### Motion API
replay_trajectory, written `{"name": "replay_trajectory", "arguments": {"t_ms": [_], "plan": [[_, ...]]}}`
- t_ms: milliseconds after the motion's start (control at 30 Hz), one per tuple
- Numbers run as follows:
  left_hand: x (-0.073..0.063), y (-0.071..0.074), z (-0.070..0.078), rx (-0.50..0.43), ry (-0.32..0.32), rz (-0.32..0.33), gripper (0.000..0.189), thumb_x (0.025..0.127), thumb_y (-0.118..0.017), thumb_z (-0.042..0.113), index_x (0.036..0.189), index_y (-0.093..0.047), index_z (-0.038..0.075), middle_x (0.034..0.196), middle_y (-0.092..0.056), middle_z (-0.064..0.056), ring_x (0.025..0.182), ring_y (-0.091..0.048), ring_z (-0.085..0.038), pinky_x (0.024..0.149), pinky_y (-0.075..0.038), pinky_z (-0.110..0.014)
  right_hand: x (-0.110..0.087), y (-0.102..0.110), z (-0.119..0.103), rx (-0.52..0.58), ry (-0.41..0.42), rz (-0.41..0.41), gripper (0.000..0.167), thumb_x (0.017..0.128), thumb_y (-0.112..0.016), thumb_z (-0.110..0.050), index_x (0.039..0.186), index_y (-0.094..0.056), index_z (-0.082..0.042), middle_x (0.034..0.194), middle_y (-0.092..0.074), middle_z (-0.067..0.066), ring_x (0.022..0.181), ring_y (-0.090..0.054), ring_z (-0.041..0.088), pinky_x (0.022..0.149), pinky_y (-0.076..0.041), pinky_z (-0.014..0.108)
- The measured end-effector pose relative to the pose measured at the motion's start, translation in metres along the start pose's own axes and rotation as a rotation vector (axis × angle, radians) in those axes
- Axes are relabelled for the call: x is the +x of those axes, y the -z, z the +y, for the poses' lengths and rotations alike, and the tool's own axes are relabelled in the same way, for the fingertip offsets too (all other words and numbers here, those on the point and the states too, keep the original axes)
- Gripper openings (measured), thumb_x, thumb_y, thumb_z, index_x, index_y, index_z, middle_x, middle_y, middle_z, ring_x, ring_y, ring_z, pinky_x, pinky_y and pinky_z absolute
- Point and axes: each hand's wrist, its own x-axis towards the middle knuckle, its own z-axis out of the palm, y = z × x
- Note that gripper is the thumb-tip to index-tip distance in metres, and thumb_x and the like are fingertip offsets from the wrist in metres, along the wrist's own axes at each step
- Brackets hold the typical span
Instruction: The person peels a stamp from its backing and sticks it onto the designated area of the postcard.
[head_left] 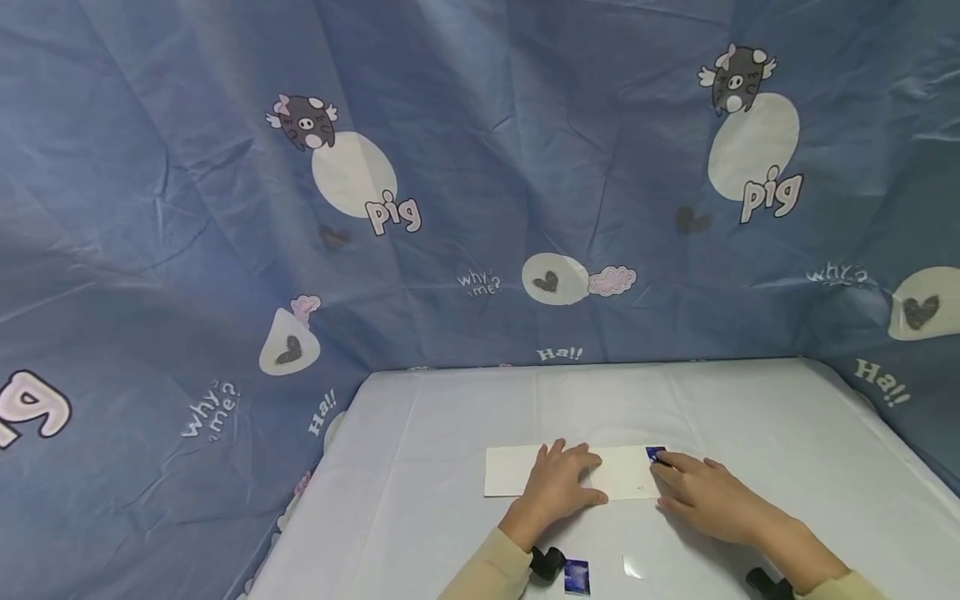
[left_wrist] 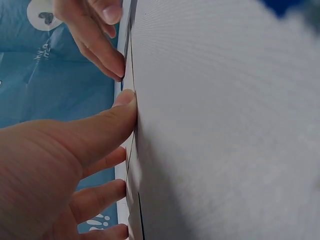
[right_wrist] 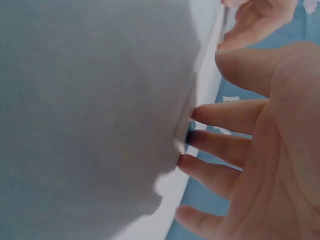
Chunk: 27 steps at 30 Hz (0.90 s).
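A long white paper strip (head_left: 626,472) lies across the table in the head view. My left hand (head_left: 558,483) rests on its middle, fingers spread, with the thumb along the near edge. At the strip's right end sits a small dark-blue starry square (head_left: 655,452), partly hidden by fingertips. My right hand (head_left: 708,497) touches this square and the end of the strip with extended fingers. In the right wrist view, the right hand's fingertips (right_wrist: 187,162) press down at the surface. The left thumb (left_wrist: 112,122) lies at the paper's edge in the left wrist view.
Nearer the body lie a second blue starry square (head_left: 577,577) and a shiny clear piece (head_left: 632,567). Black camera mounts (head_left: 547,564) sit at both wrists. A white cloth covers the table (head_left: 420,467), and a blue printed curtain (head_left: 465,167) hangs behind it.
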Motion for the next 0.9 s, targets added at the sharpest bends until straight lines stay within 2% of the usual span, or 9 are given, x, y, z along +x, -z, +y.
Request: {"name": "replay_trajectory", "arguments": {"t_ms": [200, 300, 433, 533, 700, 800, 900], "plan": [[-0.001, 0.003, 0.001, -0.013, 0.008, 0.0, 0.057, 0.077, -0.082, 0.052, 0.128, -0.07, 0.028, 0.14, -0.06, 0.004, 0.135, -0.048, -0.034, 0.109, -0.035, -0.06, 0.001, 0.0, 0.0, -0.018, -0.001, 0.009, 0.055, 0.093, -0.072, -0.037, 0.137, -0.061, -0.005, 0.144, -0.051, 0.019, 0.13, -0.051, 0.039, 0.092, -0.042, 0.072], [-0.003, 0.004, 0.001, -0.027, 0.011, -0.006, 0.057, 0.078, -0.081, 0.052, 0.128, -0.07, 0.029, 0.142, -0.058, 0.002, 0.136, -0.046, -0.036, 0.109, -0.034, -0.062, 0.0, 0.004, 0.0, -0.022, 0.014, 0.04, 0.054, 0.092, -0.073, -0.034, 0.137, -0.061, -0.006, 0.142, -0.053, 0.019, 0.128, -0.053, 0.039, 0.091, -0.043, 0.071], [-0.003, 0.009, 0.002, -0.039, -0.01, 0.02, 0.058, 0.078, -0.08, 0.054, 0.129, -0.069, 0.028, 0.143, -0.057, -0.001, 0.135, -0.046, -0.039, 0.108, -0.035, -0.064, -0.002, 0.011, -0.001, -0.025, 0.03, 0.093, 0.053, 0.091, -0.075, -0.03, 0.137, -0.061, -0.008, 0.14, -0.055, 0.018, 0.126, -0.054, 0.039, 0.091, -0.044, 0.069], [-0.001, 0.019, 0.005, -0.036, -0.022, 0.039, 0.059, 0.08, -0.078, 0.055, 0.132, -0.067, 0.029, 0.144, -0.057, -0.001, 0.136, -0.046, -0.037, 0.108, -0.034, -0.064, -0.003, 0.017, -0.003, -0.024, 0.043, 0.124, 0.053, 0.09, -0.076, -0.027, 0.138, -0.061, -0.009, 0.139, -0.056, 0.018, 0.126, -0.054, 0.039, 0.092, -0.045, 0.067], [-0.007, 0.041, 0.006, -0.051, -0.03, 0.04, 0.06, 0.083, -0.077, 0.054, 0.138, -0.062, 0.032, 0.145, -0.055, 0.0, 0.137, -0.044, -0.034, 0.11, -0.033, -0.062, -0.003, 0.024, -0.011, -0.022, 0.12, 0.2, 0.053, 0.086, -0.08, -0.022, 0.134, -0.063, -0.008, 0.133, -0.059, 0.018, 0.121, -0.058, 0.039, 0.092, -0.049, 0.06], [-0.012, 0.055, 0.007, -0.068, -0.045, 0.037, 0.061, 0.084, -0.077, 0.052, 0.14, -0.06, 0.032, 0.145, -0.055, 0.0, 0.138, -0.044, -0.034, 0.111, -0.032, -0.061, -0.004, 0.027, -0.017, -0.008, 0.15, 0.246, 0.051, 0.085, -0.08, -0.02, 0.132, -0.065, -0.009, 0.132, -0.06, 0.017, 0.119, -0.059, 0.038, 0.092, -0.051, 0.057], [-0.021, 0.064, 0.006, -0.087, -0.05, 0.034, 0.062, 0.085, -0.077, 0.051, 0.141, -0.059, 0.032, 0.146, -0.054, 0.0, 0.139, -0.043, -0.035, 0.112, -0.031, -0.061, -0.006, 0.026, -0.023, 0.02, 0.14, 0.277, 0.049, 0.086, -0.08, -0.019, 0.132, -0.065, -0.011, 0.133, -0.059, 0.015, 0.12, -0.059, 0.037, 0.091, -0.051, 0.057]]}}
